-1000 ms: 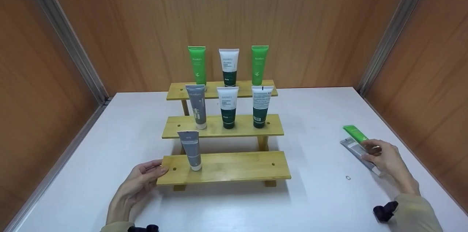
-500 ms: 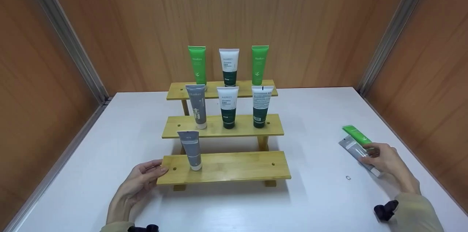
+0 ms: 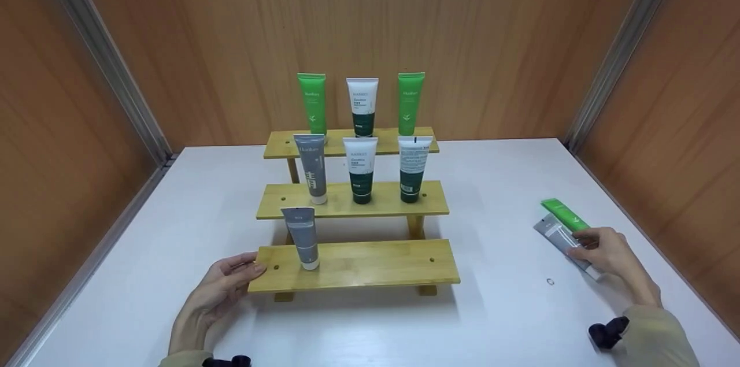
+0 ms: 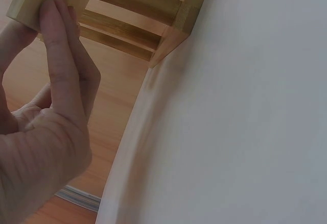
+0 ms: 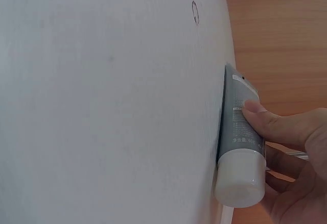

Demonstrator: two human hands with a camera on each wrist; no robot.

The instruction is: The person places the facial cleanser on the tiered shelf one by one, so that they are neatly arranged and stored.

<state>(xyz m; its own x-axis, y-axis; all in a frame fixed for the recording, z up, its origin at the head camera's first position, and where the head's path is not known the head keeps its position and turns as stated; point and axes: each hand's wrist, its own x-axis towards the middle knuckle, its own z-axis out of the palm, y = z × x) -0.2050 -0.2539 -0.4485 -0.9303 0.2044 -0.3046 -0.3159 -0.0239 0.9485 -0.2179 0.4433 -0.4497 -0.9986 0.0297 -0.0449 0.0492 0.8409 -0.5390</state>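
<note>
My left hand (image 3: 215,289) pinches the left end of the lowest step of a three-step wooden display stand (image 3: 376,266). In the left wrist view its straight fingers (image 4: 62,66) lie along the step's end. At the right of the table, my right hand (image 3: 613,254) grips a grey squeeze tube (image 3: 556,233) lying on its side. Thumb on the label, fingers on the far side, it holds the tube (image 5: 241,127) near the white cap in the right wrist view. Right beside it lies a green tube (image 3: 563,214), its near end hidden by the hand.
One grey tube (image 3: 302,237) stands on the lowest step. The middle step bears a grey tube (image 3: 312,167) and two white-and-dark-green ones. Two green tubes and a white-and-dark-green tube (image 3: 363,104) stand on top. A small ring (image 3: 550,281) lies near the right hand. Wooden walls enclose the table.
The grey tube under my right hand has shifted slightly left, its flat end now a little farther from the green tube. My left hand and the stand have stayed put.
</note>
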